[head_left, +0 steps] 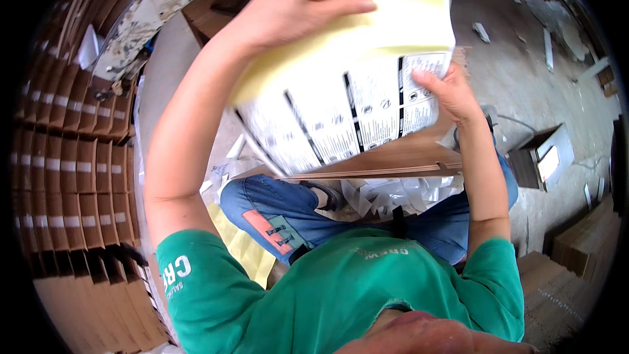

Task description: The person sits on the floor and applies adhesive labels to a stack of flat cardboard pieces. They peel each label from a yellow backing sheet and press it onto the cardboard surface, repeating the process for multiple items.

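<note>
A large printed sheet (pixel 354 92), yellow along its upper part and white with black bars and small text panels below, is held up in front of me. It looks like a sheet of labels, and its lower left is smeared by motion. My left hand (pixel 304 3) reaches over its top edge, thumb lying on the yellow part and fingers curled at the edge. The right edge is pinched by my right hand (pixel 453 95), thumb on the printed face, other fingers mostly hidden behind. Under it lies flat brown cardboard (pixel 386 154), across in front of my crossed legs.
Rows of brown partitioned cardboard (pixel 72 164) stack up at the left. A yellow sheet (pixel 246 249) lies beside my leg, and crumpled clear plastic (pixel 400 193) before my lap. An open box (pixel 540 156) stands at right, near stacked cardboard (pixel 560 295). Scraps litter the floor.
</note>
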`<state>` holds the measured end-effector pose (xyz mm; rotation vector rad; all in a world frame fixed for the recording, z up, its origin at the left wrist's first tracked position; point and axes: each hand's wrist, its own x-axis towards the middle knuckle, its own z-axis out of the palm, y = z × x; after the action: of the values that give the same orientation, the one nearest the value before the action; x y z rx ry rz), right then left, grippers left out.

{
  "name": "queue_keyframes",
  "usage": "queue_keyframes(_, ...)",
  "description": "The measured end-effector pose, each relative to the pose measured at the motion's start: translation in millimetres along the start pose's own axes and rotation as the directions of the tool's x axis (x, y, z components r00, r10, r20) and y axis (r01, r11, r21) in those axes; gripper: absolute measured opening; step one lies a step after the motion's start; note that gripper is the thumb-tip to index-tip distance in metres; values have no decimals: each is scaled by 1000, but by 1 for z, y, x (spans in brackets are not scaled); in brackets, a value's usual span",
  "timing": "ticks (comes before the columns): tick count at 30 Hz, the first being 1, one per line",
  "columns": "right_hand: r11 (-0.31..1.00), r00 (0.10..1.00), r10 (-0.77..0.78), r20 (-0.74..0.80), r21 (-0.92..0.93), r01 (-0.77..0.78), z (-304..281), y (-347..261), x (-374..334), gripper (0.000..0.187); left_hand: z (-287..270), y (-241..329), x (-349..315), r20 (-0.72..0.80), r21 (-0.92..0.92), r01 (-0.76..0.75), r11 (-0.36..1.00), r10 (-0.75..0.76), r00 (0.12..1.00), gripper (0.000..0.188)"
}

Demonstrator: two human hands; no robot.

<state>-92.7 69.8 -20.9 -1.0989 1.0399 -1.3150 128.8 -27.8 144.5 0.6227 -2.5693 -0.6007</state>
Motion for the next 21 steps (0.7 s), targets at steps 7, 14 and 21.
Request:
queue_keyframes(7,944,976,136,-170,321,-76,-7,42,-2,33,12,-101,-119,107,-868,388,311,-646,756,71)
queue_keyframes(14,913,944,284,-166,347,-213,2,55,-23,29,40,-59,-121,-121,-694,317,647,-539,834,51)
queue_keyframes(21,704,634,-623,-458,-681,201,6,31,-27,33,45,-31,-115,-16,-664,402,630,-550,835,42)
